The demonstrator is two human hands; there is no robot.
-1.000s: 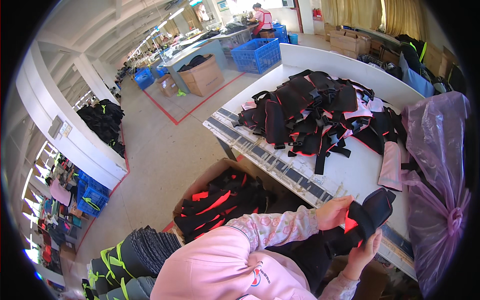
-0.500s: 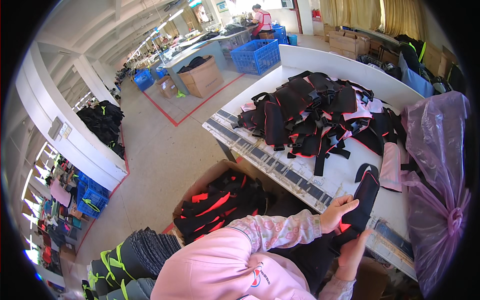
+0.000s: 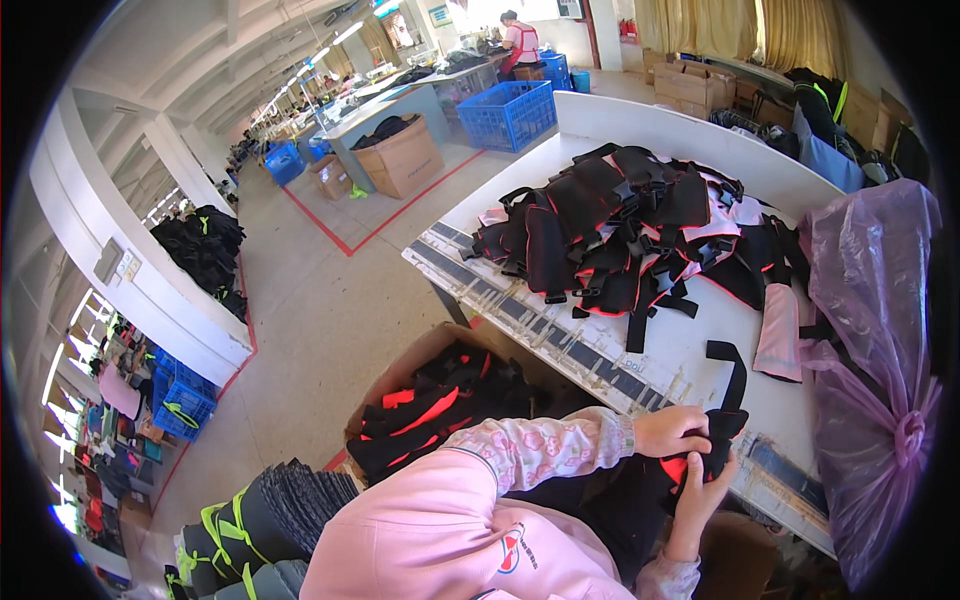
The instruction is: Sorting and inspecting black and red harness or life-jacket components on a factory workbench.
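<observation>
Over the table's near edge, a black padded strap piece (image 3: 722, 428) with red lining is bunched between my two hands. My left hand (image 3: 672, 432) is closed on its upper side, thumb and fingers pinching the fabric. From below, my right hand (image 3: 704, 498) grips the same piece, its thumb up against the folded part. A narrow black webbing strap (image 3: 736, 378) runs away from the piece onto the table and bends at its end. Part of the piece is hidden by my fingers.
A pile of black red-edged pieces with buckles (image 3: 590, 200) covers the back of the white table (image 3: 520, 300). Right of it are a pink piece (image 3: 778, 335) and a purple plastic bag (image 3: 870, 300). A carton of black and red pieces (image 3: 440, 400) stands left, below the table.
The black piece, held up and stretched out before, is now lowered and folded together. My left hand has moved slightly down; the webbing strap now lies spread on the table.
</observation>
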